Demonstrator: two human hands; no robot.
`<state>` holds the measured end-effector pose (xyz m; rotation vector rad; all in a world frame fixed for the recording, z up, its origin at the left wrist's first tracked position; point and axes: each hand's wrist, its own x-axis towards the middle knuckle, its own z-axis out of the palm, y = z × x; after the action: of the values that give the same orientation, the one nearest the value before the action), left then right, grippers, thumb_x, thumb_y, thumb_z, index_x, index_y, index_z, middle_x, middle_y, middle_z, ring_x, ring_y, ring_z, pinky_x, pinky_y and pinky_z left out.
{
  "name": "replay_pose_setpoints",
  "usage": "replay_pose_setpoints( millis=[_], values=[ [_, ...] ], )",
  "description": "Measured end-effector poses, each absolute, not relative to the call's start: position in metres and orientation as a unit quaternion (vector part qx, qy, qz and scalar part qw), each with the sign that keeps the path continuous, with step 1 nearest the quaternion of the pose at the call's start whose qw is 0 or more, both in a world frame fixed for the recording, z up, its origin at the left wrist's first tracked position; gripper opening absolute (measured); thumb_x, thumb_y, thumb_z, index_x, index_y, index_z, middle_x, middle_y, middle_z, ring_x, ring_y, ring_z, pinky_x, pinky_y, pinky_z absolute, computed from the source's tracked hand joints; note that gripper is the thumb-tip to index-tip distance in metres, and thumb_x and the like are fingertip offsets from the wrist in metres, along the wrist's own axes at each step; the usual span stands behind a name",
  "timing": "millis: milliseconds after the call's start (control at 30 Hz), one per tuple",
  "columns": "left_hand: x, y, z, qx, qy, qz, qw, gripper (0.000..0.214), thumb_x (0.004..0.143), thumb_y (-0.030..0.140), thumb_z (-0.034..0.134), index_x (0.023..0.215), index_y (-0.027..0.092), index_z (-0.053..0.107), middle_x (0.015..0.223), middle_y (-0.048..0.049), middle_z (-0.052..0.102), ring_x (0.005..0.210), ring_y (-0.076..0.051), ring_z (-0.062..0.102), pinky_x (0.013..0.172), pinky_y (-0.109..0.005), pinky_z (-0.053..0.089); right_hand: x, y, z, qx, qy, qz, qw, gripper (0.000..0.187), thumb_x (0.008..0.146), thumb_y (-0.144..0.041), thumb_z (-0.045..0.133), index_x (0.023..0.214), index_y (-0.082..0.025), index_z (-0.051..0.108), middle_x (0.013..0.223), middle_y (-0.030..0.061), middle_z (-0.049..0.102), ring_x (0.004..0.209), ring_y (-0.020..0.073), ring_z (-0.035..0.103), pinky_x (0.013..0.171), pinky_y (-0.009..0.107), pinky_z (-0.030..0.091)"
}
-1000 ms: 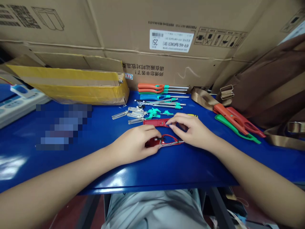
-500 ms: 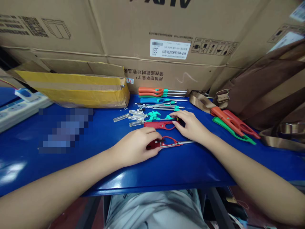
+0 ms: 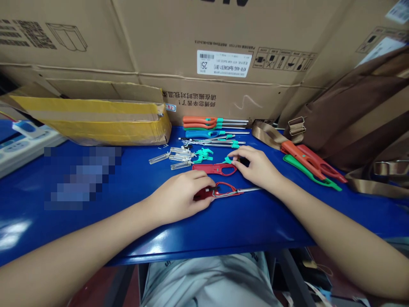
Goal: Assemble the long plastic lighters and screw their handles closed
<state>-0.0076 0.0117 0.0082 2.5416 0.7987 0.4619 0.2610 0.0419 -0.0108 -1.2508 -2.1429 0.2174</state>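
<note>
My left hand (image 3: 188, 192) is closed around the handle end of an opened red utility lighter (image 3: 225, 189), whose finger loop, thin wire and metal tube show. Just behind it lies a separate red half-shell (image 3: 211, 169). My right hand (image 3: 255, 165) pinches a small teal plastic piece (image 3: 229, 160) beside the half-shell's loop end. Something dark shows under the right palm, but I cannot make it out. Close by to the left are several clear plastic fuel tanks (image 3: 180, 157) and loose teal parts (image 3: 203, 155).
Assembled lighters (image 3: 200, 123) and metal tubes (image 3: 223, 143) lie at the back. Orange, red and green shells (image 3: 306, 164) rest beside a brown bag (image 3: 354, 111) at right. A yellow-taped carton (image 3: 96, 123) and a power strip (image 3: 28, 145) stand left. A large cardboard box (image 3: 153, 42) walls the back.
My right fingertips have closed in on the teal piece and shifted it slightly down. My left hand keeps its hold on the red lighter. The whole view has moved a little.
</note>
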Motion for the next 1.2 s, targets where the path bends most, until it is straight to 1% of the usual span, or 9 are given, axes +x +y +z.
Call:
replay_pose_setpoints(
  millis=[167,233,333,567,800,900,1000,1067,1200],
  values=[
    [-0.008,0.012,0.007,0.919,0.288,0.171,0.207,0.018,0.096,0.026,0.062,0.112,0.02,0.067,0.106,-0.0037,0.071,0.096,-0.019,0.067,0.082,-0.03,0.052,0.263,0.043,-0.012,-0.513,-0.812,0.047,0.274,0.018,0.089,-0.019,0.064,0.104,-0.019,0.073,0.108,0.0125,0.071,0.106,0.0304,0.064,0.094,0.05,0.052],
    [-0.008,0.012,0.006,0.919,0.289,0.169,0.208,0.018,0.096,0.027,0.062,0.112,0.02,0.067,0.107,-0.0037,0.071,0.096,-0.02,0.067,0.083,-0.03,0.052,0.264,0.044,-0.013,-0.531,-0.807,0.054,0.253,0.014,0.088,-0.022,0.067,0.101,-0.02,0.073,0.11,0.0123,0.07,0.108,0.0316,0.063,0.096,0.052,0.051],
    [-0.009,0.012,0.006,0.918,0.29,0.168,0.209,0.018,0.096,0.027,0.062,0.112,0.021,0.068,0.109,-0.0039,0.071,0.096,-0.019,0.067,0.083,-0.031,0.053,0.266,0.045,-0.014,-0.531,-0.803,0.082,0.26,0.005,0.089,-0.021,0.066,0.09,-0.021,0.071,0.105,0.0093,0.071,0.104,0.0288,0.065,0.095,0.05,0.051],
    [-0.008,0.012,0.007,0.918,0.293,0.17,0.206,0.02,0.096,0.028,0.062,0.114,0.021,0.069,0.112,-0.005,0.072,0.1,-0.021,0.068,0.083,-0.031,0.054,0.263,0.045,-0.01,-0.49,-0.802,0.07,0.334,0.011,0.091,-0.015,0.062,0.082,-0.02,0.067,0.095,0.0074,0.071,0.094,0.0251,0.067,0.091,0.044,0.052],
    [-0.008,0.012,0.009,0.917,0.293,0.168,0.211,0.02,0.097,0.029,0.061,0.113,0.02,0.069,0.109,-0.0052,0.072,0.098,-0.021,0.069,0.084,-0.032,0.055,0.262,0.043,-0.01,-0.526,-0.8,0.048,0.284,0.005,0.089,-0.024,0.069,0.091,-0.021,0.073,0.117,0.0107,0.069,0.113,0.0313,0.062,0.1,0.053,0.047],
    [-0.008,0.012,0.007,0.915,0.299,0.173,0.209,0.021,0.096,0.03,0.061,0.113,0.02,0.069,0.11,-0.0059,0.072,0.099,-0.021,0.068,0.086,-0.033,0.056,0.261,0.044,-0.014,-0.531,-0.8,0.056,0.273,0.007,0.09,-0.024,0.068,0.091,-0.023,0.075,0.118,0.0095,0.069,0.113,0.0307,0.062,0.099,0.053,0.046],
    [-0.008,0.011,0.007,0.91,0.305,0.182,0.213,0.022,0.095,0.029,0.062,0.114,0.02,0.07,0.112,-0.0065,0.072,0.1,-0.021,0.068,0.088,-0.034,0.056,0.259,0.046,-0.017,-0.521,-0.799,0.055,0.295,0.008,0.09,-0.021,0.067,0.087,-0.022,0.074,0.113,0.0084,0.071,0.109,0.029,0.063,0.097,0.051,0.047],
    [-0.007,0.011,0.008,0.905,0.307,0.196,0.219,0.022,0.093,0.028,0.063,0.113,0.02,0.07,0.11,-0.0064,0.072,0.097,-0.02,0.069,0.085,-0.032,0.057,0.259,0.046,-0.015,-0.508,-0.798,0.047,0.321,0.009,0.091,-0.021,0.065,0.086,-0.021,0.072,0.109,0.0088,0.071,0.105,0.0281,0.064,0.095,0.051,0.048],
    [-0.007,0.012,0.009,0.888,0.326,0.241,0.217,0.026,0.089,0.028,0.067,0.113,0.018,0.071,0.098,-0.0049,0.072,0.075,-0.014,0.065,0.068,-0.027,0.055,0.257,0.039,-0.002,-0.459,-0.803,0.046,0.377,0.009,0.093,-0.02,0.062,0.086,-0.021,0.067,0.104,0.0085,0.07,0.102,0.0259,0.064,0.095,0.048,0.049]
  ],
)
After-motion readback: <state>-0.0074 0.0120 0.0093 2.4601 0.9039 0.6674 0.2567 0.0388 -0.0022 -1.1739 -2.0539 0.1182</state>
